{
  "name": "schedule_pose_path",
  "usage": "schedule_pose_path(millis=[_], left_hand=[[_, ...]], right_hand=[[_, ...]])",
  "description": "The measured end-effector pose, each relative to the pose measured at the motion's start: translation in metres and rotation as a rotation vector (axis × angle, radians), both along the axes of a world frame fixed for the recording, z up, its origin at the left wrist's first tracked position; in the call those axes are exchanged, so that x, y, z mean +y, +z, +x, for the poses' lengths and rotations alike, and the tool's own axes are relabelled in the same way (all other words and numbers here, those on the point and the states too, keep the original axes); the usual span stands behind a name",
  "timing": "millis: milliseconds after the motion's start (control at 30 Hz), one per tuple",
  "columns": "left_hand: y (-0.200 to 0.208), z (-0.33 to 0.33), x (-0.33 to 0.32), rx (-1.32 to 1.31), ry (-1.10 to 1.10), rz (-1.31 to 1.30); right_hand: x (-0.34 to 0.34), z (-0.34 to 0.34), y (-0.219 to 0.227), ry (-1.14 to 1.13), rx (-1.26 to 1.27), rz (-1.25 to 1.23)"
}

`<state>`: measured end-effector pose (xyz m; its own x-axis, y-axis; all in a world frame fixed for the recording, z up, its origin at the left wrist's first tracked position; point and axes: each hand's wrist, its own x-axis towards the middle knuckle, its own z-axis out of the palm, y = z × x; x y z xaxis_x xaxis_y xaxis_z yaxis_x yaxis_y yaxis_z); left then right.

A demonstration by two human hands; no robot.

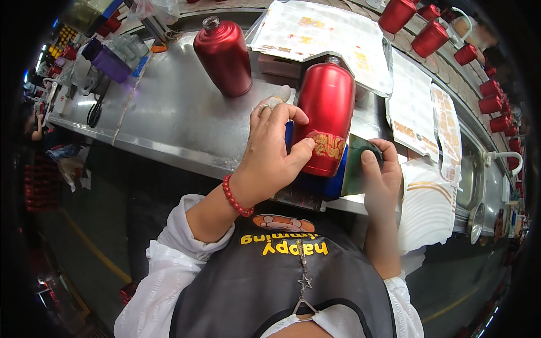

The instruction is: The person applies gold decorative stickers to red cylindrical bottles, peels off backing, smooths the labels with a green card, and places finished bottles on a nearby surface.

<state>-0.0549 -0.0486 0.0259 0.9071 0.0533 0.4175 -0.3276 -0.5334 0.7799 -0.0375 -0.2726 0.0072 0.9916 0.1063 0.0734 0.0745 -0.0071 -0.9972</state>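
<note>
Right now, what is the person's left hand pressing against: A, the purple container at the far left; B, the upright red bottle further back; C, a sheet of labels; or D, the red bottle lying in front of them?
D: the left hand has its fingers on the gold-patterned band of the red bottle lying in front of the person.

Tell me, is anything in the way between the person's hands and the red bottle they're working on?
Nothing visible: the left hand already presses on the red bottle, thumb on its gold label, and the right hand holds a dark card against its base.
</note>
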Motion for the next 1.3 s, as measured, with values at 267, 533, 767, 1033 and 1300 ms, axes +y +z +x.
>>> schedule_pose_path(millis=[267, 533, 767, 1033, 1300], left_hand=[[0.008, 0.003, -0.001, 0.039, -0.035, 0.050], [0.010, -0.010, -0.006, -0.321, 0.122, 0.386], [-0.014, -0.040, -0.012, -0.308, 0.041, 0.558], [-0.040, -0.047, 0.001, -0.292, 0.105, 0.305], [-0.052, -0.049, 0.008, -0.320, 0.089, 0.189]], right_hand=[[0.007, -0.001, 0.001, 0.034, -0.006, 0.027], [0.007, 0.001, -0.009, 0.018, -0.028, -0.051], [0.015, 0.001, -0.002, -0.006, -0.072, -0.050], [0.043, 0.013, 0.054, 0.135, -0.192, -0.497], [0.083, 0.014, 0.087, 0.209, -0.372, -1.097]])
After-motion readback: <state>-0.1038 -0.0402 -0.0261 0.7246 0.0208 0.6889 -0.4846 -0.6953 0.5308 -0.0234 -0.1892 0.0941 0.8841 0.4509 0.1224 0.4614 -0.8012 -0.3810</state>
